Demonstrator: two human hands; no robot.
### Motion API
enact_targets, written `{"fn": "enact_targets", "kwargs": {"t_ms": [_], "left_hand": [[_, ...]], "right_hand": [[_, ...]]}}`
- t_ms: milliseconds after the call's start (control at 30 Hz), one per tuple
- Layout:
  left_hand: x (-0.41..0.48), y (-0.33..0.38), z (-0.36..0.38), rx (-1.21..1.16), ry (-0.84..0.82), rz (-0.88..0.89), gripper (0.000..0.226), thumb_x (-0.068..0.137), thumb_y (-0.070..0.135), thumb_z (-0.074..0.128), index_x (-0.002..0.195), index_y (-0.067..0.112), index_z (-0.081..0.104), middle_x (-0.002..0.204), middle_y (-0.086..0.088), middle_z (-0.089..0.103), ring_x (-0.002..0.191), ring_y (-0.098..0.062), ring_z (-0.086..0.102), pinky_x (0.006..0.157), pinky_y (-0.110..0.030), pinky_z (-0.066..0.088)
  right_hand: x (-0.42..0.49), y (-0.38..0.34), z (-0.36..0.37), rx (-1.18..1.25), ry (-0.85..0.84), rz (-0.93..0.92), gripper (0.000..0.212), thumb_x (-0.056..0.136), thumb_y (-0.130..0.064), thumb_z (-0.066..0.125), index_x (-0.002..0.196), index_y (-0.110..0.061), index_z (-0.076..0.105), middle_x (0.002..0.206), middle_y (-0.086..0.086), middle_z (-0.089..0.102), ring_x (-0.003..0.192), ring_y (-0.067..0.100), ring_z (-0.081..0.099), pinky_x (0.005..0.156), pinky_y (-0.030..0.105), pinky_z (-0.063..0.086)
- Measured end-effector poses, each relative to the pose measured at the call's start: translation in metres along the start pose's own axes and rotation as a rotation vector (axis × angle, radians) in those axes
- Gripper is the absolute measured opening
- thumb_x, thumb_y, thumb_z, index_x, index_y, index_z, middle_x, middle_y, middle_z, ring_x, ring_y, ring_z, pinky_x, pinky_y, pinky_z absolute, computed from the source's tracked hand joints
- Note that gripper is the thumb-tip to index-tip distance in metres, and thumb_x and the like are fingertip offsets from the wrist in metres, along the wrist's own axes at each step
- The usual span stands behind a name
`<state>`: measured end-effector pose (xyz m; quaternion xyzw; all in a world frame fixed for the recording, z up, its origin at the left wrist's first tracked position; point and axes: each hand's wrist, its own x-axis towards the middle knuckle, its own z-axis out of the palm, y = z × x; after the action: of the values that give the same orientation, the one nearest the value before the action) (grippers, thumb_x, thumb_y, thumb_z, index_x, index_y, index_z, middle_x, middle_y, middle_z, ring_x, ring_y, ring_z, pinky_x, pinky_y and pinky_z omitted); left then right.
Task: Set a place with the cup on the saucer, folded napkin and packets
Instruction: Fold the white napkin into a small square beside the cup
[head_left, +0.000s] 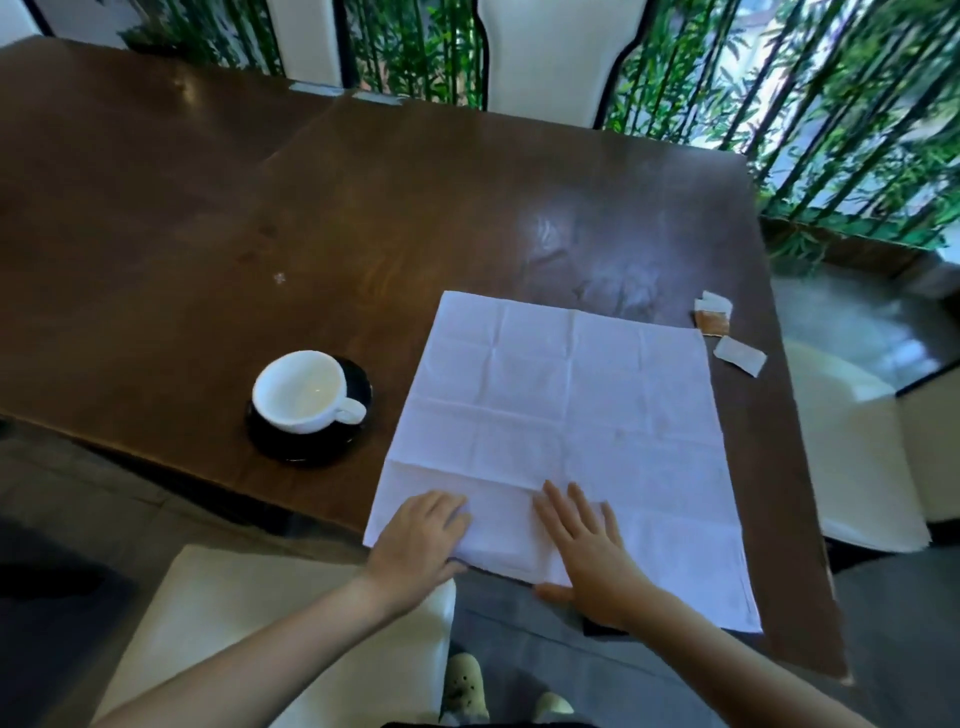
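The dark wooden tabletop (363, 208) ran wide and bare across its far and left stretches, while its near edge cut diagonally from the left down to the near right corner. A white napkin (561, 415) lay spread open and flat on the right part of the tabletop, creased into squares, its near edge reaching the tabletop's near edge and seeming to overhang it slightly, though blur made that hard to judge. Left of the napkin, apart from it, a white cup (304, 389) sat on a black saucer (301, 441), handle turned right, close to the near edge. Beyond the napkin's far right corner, a few small packets (727, 332) lay near the tabletop's right edge, one brown and the others pale. White chairs (550, 57) stood at the far side, with another at the near left. Both forearms reached in from the near side. The left hand (415, 540) rested palm down on the napkin's near left corner, fingers curled loosely over the cloth, its grip not closed around anything. The right hand (587, 556) lay flat on the napkin's near edge with fingers spread and straight, thumb at the cloth's border, grip fully open and only pressing the fabric.
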<state>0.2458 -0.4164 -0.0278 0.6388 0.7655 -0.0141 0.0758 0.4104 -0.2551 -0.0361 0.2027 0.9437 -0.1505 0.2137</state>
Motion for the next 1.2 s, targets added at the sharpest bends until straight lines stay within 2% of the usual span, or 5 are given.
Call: {"fn": "enact_targets", "kwargs": {"t_ms": [300,567,700,933,1200], "left_hand": [[0.004,-0.01,-0.019,-0.231,0.078,-0.023,0.008,0.08,0.018,0.067,0.086,0.012,0.069,0.087,-0.004,0.07,0.083,-0.022,0.066,0.067,-0.026,0.051],[0.059,-0.034,-0.09,-0.411,0.287,-0.124,0.017,0.091,0.018,0.054,0.099,0.011,0.068,0.093,-0.007,0.07,0.09,-0.028,0.064,0.07,-0.032,0.045],[0.091,-0.053,-0.127,-0.358,0.254,-0.12,0.015,0.091,0.018,0.053,0.094,0.014,0.067,0.075,-0.003,0.062,0.079,-0.031,0.061,0.059,-0.031,0.036],[0.165,-0.098,-0.155,-0.378,0.185,-0.235,0.02,0.092,0.013,0.051,0.102,0.013,0.068,0.102,-0.008,0.069,0.079,-0.021,0.057,0.058,-0.028,0.041],[0.244,-0.137,-0.134,-0.453,-0.006,-0.38,0.017,0.09,0.012,0.052,0.094,0.011,0.069,0.104,-0.007,0.067,0.091,-0.02,0.058,0.069,-0.029,0.041]], "right_hand": [[-0.008,0.008,0.006,0.002,0.043,-0.008,0.093,0.083,-0.045,0.056,0.15,-0.019,-0.003,0.158,0.005,-0.019,0.145,0.03,-0.017,0.118,0.049,-0.006],[-0.017,0.039,-0.062,0.221,0.375,0.2,0.037,0.088,-0.011,0.045,0.124,-0.017,0.053,0.13,0.005,0.056,0.117,0.027,0.052,0.093,0.036,0.043],[-0.016,0.073,-0.111,0.159,0.423,0.347,0.028,0.088,-0.013,0.047,0.113,-0.017,0.06,0.115,0.006,0.065,0.106,0.03,0.059,0.077,0.032,0.044],[0.012,0.13,-0.18,0.139,0.465,0.361,0.027,0.092,-0.023,0.049,0.068,-0.012,0.051,0.08,0.014,0.059,0.084,0.037,0.059,0.062,0.032,0.038],[0.098,0.185,-0.207,0.117,0.308,0.329,0.026,0.09,-0.018,0.05,0.069,-0.008,0.062,0.071,0.012,0.061,0.08,0.034,0.057,0.066,0.028,0.032]]}}
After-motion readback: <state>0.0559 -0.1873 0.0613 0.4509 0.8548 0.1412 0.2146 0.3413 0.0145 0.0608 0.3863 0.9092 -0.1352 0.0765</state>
